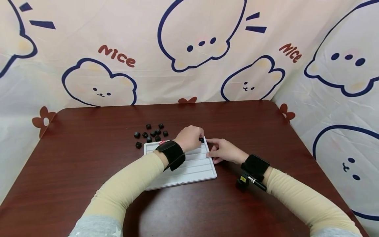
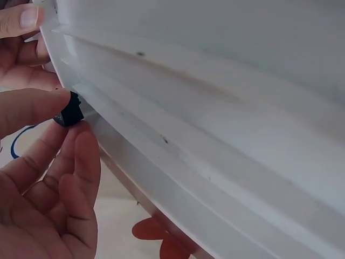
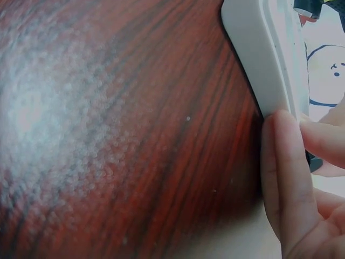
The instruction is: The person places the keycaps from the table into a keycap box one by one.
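Note:
My left hand (image 1: 190,138) reaches over the far right corner of a white tray (image 1: 189,169) with raised ridges running across it. Its thumb and fingertips pinch a small black cube (image 2: 70,114), notched along one edge, right beside the tray's rim in the left wrist view. At the tray's right side is my right hand (image 1: 226,150). The right thumb lies at the rim and the other fingers (image 3: 288,162) sit against the outer wall, so the hand grips that edge. The left wrist and forearm hide part of the tray.
Several loose black cubes (image 1: 153,133) lie scattered on the dark wooden table (image 1: 88,158), just beyond the tray's far left corner. A small red mark (image 1: 162,142) shows at the tray's far edge. Printed cloth (image 1: 148,85) hangs behind the table and along its sides.

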`<control>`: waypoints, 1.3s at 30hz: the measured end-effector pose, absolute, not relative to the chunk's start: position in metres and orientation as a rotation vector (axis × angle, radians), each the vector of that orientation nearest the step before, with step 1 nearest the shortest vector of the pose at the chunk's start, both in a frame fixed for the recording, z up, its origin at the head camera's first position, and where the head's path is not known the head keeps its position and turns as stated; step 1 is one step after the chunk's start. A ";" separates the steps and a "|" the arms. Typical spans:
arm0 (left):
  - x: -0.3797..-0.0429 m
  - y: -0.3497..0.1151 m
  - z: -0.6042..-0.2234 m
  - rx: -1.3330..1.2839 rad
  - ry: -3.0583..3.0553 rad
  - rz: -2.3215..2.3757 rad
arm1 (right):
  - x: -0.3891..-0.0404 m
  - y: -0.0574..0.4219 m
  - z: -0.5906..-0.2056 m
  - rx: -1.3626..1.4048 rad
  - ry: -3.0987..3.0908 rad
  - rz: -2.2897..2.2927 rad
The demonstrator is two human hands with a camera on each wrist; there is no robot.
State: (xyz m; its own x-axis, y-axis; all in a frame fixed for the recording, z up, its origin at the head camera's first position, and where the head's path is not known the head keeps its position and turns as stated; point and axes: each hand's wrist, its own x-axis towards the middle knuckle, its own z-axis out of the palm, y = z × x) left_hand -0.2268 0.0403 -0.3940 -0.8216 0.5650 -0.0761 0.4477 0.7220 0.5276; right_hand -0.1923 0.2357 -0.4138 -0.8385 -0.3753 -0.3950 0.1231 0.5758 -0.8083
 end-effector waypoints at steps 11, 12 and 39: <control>-0.227 0.044 -0.398 0.842 2.736 0.689 | -0.193 0.235 -0.415 -0.208 2.261 -1.231; -0.227 0.044 -0.398 0.848 2.741 0.682 | -0.193 0.235 -0.415 -0.205 2.263 -1.231; -0.228 0.045 -0.399 0.802 2.729 0.693 | -0.192 0.237 -0.416 -0.200 2.265 -1.246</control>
State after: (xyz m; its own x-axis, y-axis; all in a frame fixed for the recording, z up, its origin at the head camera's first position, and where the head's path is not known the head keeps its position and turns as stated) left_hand -0.2275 0.0454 -0.3991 -0.8288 0.5552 -0.0697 0.4547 0.7409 0.4943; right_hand -0.1915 0.2372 -0.4159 -0.8421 -0.3757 -0.3869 0.1258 0.5608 -0.8183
